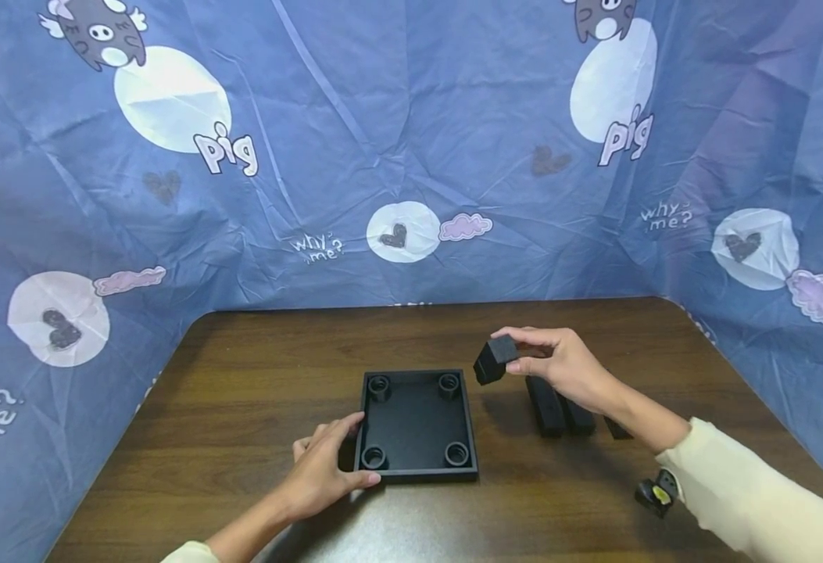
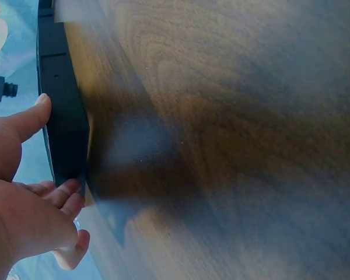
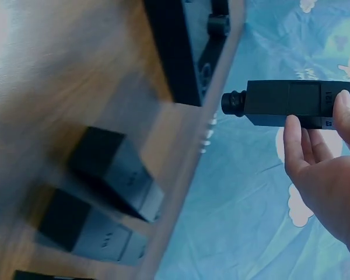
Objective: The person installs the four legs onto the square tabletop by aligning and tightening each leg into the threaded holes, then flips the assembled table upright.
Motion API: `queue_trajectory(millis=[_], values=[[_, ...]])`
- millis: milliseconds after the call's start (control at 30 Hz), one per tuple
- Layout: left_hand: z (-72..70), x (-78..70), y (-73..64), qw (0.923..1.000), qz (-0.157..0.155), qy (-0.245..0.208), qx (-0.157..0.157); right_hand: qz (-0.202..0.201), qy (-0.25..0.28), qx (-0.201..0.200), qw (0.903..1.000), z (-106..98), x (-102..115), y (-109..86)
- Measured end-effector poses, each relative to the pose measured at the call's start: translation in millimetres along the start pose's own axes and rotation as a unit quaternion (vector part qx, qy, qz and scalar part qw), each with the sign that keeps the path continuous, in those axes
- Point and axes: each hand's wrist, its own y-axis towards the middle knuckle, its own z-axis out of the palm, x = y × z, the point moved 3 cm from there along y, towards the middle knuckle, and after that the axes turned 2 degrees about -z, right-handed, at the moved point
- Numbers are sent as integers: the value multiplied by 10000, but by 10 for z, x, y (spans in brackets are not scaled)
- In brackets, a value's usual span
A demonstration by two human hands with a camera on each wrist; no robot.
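A square black tray-like panel (image 1: pixel 418 422) lies on the wooden table, its raised rim and round corner sockets facing up. My left hand (image 1: pixel 323 465) holds the panel's near left corner, thumb on the near edge and fingers along the left side. Above and right of the panel, my right hand (image 1: pixel 573 363) pinches a black square leg (image 3: pixel 268 99) between thumb and fingers. A threaded stud (image 3: pixel 233 103) sticks out of the leg's end, tilted down toward the panel but apart from it in the head view.
Two more black legs (image 1: pixel 545 407) lie side by side right of the panel, below my right hand. A further dark piece (image 1: pixel 618 428) is partly hidden by my right forearm. Blue patterned cloth (image 1: pixel 411 156) hangs behind the table.
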Motion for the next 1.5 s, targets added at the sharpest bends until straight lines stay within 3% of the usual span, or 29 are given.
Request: queue_trajectory(millis=[400,633,1500], values=[[4,-12,6,10000,71,21,-52,-29,25,-32,10000,85,166,204],[-5,-39,7,10000,37,24,-29,42,297,7,9995,185,211,280],[2,-28,5,10000,-28,27,-64,361,1419,191,9890,847,185,801]])
